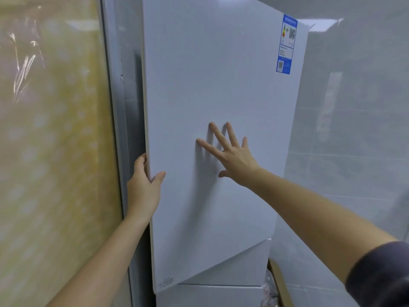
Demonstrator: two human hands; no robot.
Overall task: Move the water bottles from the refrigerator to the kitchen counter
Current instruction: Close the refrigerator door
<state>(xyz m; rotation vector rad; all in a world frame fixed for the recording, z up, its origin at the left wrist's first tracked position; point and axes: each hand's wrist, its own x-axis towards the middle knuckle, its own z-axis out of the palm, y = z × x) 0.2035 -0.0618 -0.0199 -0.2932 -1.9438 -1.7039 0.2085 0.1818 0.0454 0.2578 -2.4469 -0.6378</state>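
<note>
Grey-tiled wall (354,129) at 3 o'clock, yellow patterned pane (51,129) at 9 o'clock. Faced the white refrigerator door (210,85) between them and found it standing ajar at its left edge, above a lower door (232,269) at 6 o'clock. Gripped that free edge at 8 o'clock with the left hand (143,187), fingers hooked behind, thumb on the front face. Laid the right hand (232,158) flat on the face near the centre, fingers spread, holding nothing. Noted a blue label (286,44) at 1 o'clock. Saw no water bottles; presumed them inside, hidden behind the door. Judged the opening as the step in hand. Best done by pulling from the hooked left hand alone, lifting the right palm off so as not to fight the swing, and stepping back toward 6 o'clock to clear the arc before reaching in.
</note>
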